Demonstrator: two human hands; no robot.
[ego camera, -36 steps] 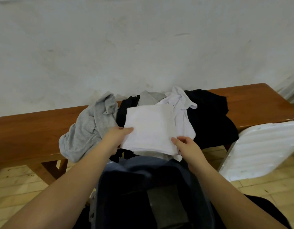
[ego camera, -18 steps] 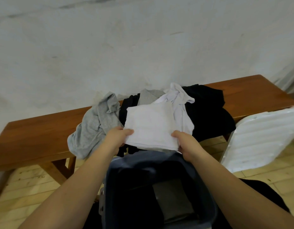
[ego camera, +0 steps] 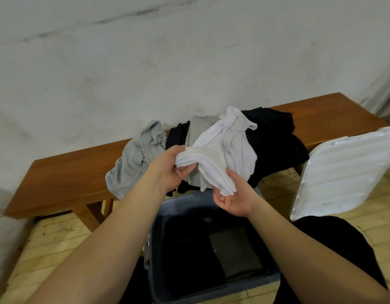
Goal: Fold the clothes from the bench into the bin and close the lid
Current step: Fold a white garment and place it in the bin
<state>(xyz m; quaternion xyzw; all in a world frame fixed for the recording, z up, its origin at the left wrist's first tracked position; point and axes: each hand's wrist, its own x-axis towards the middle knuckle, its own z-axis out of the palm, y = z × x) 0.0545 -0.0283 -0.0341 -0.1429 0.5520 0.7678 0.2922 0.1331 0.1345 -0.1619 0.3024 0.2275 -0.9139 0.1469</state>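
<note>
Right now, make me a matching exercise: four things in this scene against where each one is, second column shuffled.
Things:
1. white garment
2. grey shirt
3. white lid
4. folded dark garment

Places:
A. inside the bin
B. held between the left hand and right hand
C. standing on the floor against the bench
D. crumpled on the bench, left of the pile

Pairs: 1-B, 2-D, 3-C, 4-A
</note>
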